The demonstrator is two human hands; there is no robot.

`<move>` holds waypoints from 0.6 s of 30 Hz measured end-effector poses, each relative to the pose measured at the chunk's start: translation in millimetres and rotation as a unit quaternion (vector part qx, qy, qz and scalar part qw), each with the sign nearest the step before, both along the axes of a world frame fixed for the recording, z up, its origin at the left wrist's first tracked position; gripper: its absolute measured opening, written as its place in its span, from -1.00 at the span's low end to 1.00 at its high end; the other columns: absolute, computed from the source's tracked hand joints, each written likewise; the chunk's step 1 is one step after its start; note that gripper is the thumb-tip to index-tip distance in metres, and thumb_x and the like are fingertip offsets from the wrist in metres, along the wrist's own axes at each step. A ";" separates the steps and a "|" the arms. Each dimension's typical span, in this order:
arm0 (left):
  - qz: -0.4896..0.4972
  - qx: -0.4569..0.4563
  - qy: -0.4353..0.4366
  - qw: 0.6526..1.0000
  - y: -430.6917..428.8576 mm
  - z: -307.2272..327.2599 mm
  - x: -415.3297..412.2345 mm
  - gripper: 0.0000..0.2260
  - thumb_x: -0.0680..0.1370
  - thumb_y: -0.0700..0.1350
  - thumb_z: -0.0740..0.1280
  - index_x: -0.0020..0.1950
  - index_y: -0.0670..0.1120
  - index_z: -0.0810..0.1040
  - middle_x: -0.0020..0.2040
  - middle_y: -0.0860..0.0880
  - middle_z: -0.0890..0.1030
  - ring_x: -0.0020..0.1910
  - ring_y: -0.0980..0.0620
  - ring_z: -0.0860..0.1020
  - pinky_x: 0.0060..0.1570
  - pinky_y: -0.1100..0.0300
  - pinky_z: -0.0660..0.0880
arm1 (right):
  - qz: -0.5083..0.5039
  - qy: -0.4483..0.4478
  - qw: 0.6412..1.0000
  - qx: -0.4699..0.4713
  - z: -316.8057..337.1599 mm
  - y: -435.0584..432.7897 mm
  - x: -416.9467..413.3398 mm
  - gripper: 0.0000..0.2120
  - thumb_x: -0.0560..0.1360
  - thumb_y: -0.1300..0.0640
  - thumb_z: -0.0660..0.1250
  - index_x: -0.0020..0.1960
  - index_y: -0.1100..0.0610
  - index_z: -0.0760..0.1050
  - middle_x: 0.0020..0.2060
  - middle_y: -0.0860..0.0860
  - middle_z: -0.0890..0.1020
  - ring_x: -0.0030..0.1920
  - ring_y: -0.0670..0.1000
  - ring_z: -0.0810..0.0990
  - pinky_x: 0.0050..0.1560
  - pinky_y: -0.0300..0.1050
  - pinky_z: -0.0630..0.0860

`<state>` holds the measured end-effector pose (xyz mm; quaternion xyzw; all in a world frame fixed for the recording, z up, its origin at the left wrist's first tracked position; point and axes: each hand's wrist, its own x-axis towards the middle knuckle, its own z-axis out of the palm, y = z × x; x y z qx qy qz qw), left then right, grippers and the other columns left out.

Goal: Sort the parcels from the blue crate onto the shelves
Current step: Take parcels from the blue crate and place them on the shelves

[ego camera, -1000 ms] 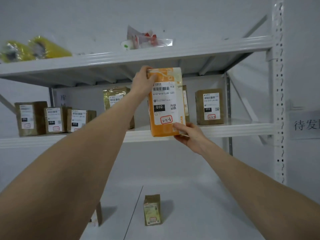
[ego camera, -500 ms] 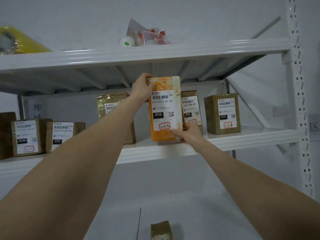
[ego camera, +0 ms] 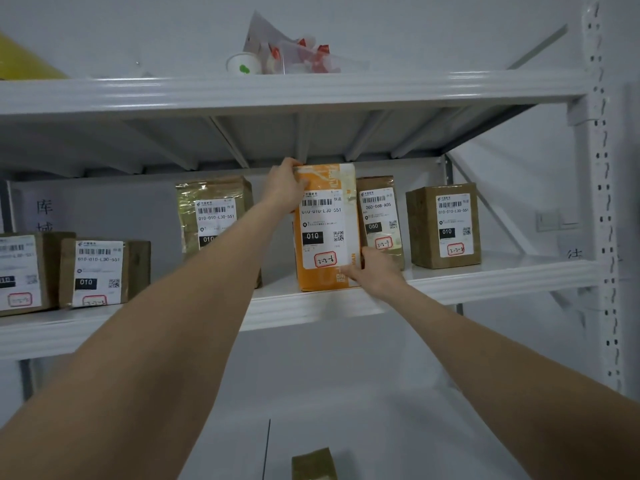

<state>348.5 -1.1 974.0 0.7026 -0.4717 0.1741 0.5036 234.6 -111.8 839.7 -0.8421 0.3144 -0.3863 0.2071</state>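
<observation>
Orange parcel (ego camera: 325, 223) now down on shelf (ego camera: 502, 273), left hand (ego camera: 284, 188) gripping its top, right hand (ego camera: 377, 273) pinching btm corner; I'd release next.

On the middle shelf (ego camera: 485, 278) the held parcel (ego camera: 325, 230) stands upright near the front edge, with the left hand (ego camera: 284, 188) gripping its top left corner and the right hand (ego camera: 377, 271) its lower right corner. Just right of it and further back stands the 060 parcel (ego camera: 379, 216), then the box parcel (ego camera: 445, 225); to its left come the film-wrapped parcel (ego camera: 211, 216), the labelled box (ego camera: 100, 271) and the cut-off box (ego camera: 20, 271). The paper cup (ego camera: 244, 64) and clear bag (ego camera: 304, 57) sit side by side on the upper shelf (ego camera: 346, 88) above
</observation>
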 end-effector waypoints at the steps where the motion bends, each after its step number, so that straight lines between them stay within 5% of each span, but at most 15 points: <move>1: 0.023 0.009 -0.034 0.999 -0.5 0.0 -0.5 -0.65 0.61 -0.13 0.22 0.40 -0.08 0.32 0.32 -0.12 0.40 0.21 -0.10 0.50 0.12 -0.01 0.54 | -0.006 0.002 1.000 -0.004 0.1 0.0 0.1 -0.61 0.50 -0.10 0.35 0.20 0.12 0.45 0.12 0.05 0.61 0.11 0.09 0.57 0.13 0.09 0.55; 4: 0.090 0.025 -0.142 0.985 -0.9 0.4 -1.2 -0.66 0.60 -0.16 0.22 0.39 -0.06 0.36 0.32 -0.12 0.41 0.27 -0.12 0.42 0.25 0.00 0.42 | -0.037 -0.005 0.997 -0.063 4.0 5.4 0.9 -0.37 0.43 -0.12 0.43 0.38 0.07 0.29 0.28 0.05 0.48 0.26 0.10 0.47 0.22 0.12 0.49; 8: 0.127 0.050 -0.188 0.973 0.9 0.6 -7.5 -0.61 0.59 -0.22 0.20 0.39 0.06 0.36 0.27 -0.17 0.41 0.26 -0.18 0.39 0.21 -0.02 0.41 | -0.095 -0.014 0.959 -0.266 14.4 17.7 1.6 -0.05 0.42 -0.07 0.46 0.55 0.03 -0.11 0.55 0.05 0.00 0.53 0.11 0.05 0.42 0.07 0.24; 11: 0.122 0.051 -0.178 0.975 1.4 1.4 -13.2 -0.59 0.57 -0.25 0.23 0.39 0.05 0.37 0.26 -0.15 0.40 0.24 -0.16 0.43 0.18 0.03 0.41 | -0.088 0.044 0.931 -0.352 17.8 23.1 5.8 -0.11 0.52 0.07 0.36 0.57 0.03 -0.22 0.56 0.03 -0.21 0.55 0.09 -0.22 0.49 0.02 -0.07; 18: 0.123 0.043 -0.182 0.975 -1.1 3.9 -14.9 -0.58 0.56 -0.25 0.27 0.39 0.03 0.38 0.29 -0.11 0.40 0.27 -0.13 0.41 0.18 0.07 0.41 | -0.059 0.086 0.927 -0.361 13.1 28.5 11.9 -0.28 0.60 0.17 0.22 0.57 0.04 -0.17 0.55 -0.01 -0.27 0.54 0.10 -0.26 0.47 0.03 0.13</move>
